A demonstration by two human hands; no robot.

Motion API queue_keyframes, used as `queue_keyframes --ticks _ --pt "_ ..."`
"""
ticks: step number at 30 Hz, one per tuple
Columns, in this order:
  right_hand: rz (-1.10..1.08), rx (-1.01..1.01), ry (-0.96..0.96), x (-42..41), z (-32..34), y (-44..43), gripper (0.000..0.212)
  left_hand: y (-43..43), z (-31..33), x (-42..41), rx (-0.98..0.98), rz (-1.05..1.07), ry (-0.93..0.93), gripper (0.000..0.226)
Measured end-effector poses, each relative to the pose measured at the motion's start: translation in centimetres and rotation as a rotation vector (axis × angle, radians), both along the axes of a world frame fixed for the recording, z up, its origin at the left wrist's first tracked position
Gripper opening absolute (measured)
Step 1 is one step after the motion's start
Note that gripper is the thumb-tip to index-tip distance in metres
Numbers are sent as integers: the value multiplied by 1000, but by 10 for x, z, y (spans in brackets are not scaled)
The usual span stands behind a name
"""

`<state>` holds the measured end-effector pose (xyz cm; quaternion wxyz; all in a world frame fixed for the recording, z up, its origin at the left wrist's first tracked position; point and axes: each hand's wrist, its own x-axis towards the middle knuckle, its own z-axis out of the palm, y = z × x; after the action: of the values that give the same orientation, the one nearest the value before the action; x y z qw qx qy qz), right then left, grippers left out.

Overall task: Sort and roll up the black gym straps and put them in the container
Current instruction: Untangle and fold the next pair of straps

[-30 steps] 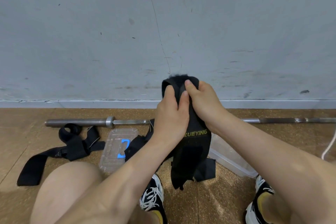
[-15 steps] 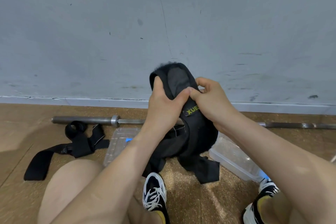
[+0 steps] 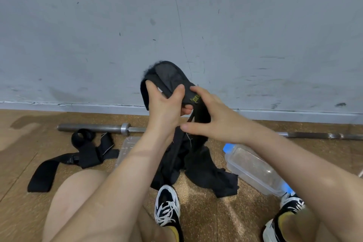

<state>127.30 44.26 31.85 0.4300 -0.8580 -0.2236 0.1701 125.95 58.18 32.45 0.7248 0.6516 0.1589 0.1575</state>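
Left hand (image 3: 165,110) grips the folded top of the black strap (image 3: 169,72), fingers (image 3: 152,89) curled over it, thumb pinching the front. Right hand (image 3: 216,120) is spread wide: index on the yellow label, thumb out below, not clamped; its other fingers are hidden behind the webbing. The strap is up in the air, above and left of the container (image 3: 253,169). Its long axis runs roughly vertical, and the tail is pooled on the floor just left of the container. Judgement: rolling goes downward from the fold and the right hand is nearer the container. A second strap (image 3: 78,153) lies loose, far left of the container, not yet rolled.
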Motion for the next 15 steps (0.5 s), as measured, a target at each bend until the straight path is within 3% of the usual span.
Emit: queue_keyframes --ticks 4,7,9,10,13,14,15 --pt "-154 100 -114 -8 -26 13 66 -7 -1 -4 -115 -85 37 28" --pt "-224 157 -6 -6 -24 11 58 -6 3 -6 -119 -162 36 35" --pt "-245 240 178 -3 -21 5 50 -1 5 -4 -26 -295 16 54" --pt "-264 302 306 -1 -20 2 45 4 5 -2 141 -361 16 68" --pt "-301 471 576 5 -14 -4 35 25 -5 11 1097 -367 173 89" --pt "-290 511 624 7 -12 -7 42 31 -7 13 1287 -318 273 85" --pt "-266 553 668 7 -10 -10 50 34 -8 15 1357 -292 365 76"
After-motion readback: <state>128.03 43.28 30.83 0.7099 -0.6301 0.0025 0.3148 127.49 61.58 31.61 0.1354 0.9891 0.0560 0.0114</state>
